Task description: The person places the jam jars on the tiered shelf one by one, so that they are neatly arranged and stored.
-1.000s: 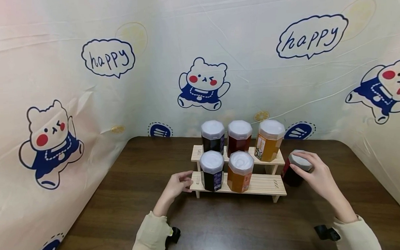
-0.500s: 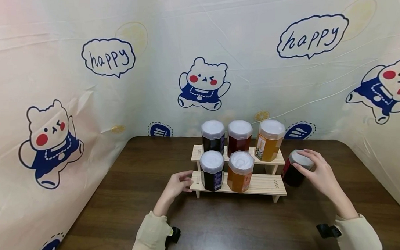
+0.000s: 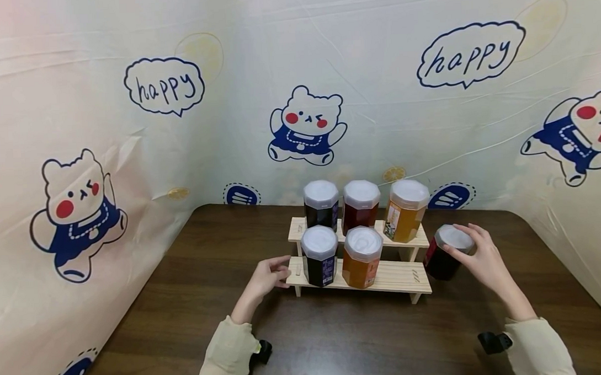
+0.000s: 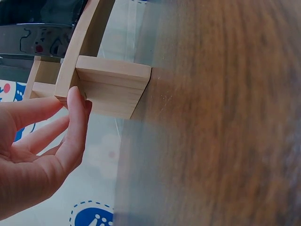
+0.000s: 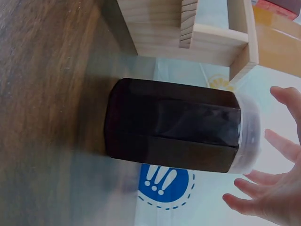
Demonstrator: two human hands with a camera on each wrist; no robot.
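My left hand pinches the left end of the lower board of a two-step wooden rack; in the left wrist view, thumb and finger meet at the board's corner. Beside the rack's right end, a dark octagonal jar with a whitish lid stands upright on the table. Spread around that lid is my right hand. In the right wrist view its fingers are parted and show a gap from the lid, though one fingertip lies very near its edge.
On the lower step stand a dark jar and an amber jar. The upper step carries a dark jar, a red jar and a golden jar. A printed curtain hangs behind the brown table.
My right hand has drawn slightly to the right, and its fingers have loosened from the jar's lid. The jar and my left hand keep their places.
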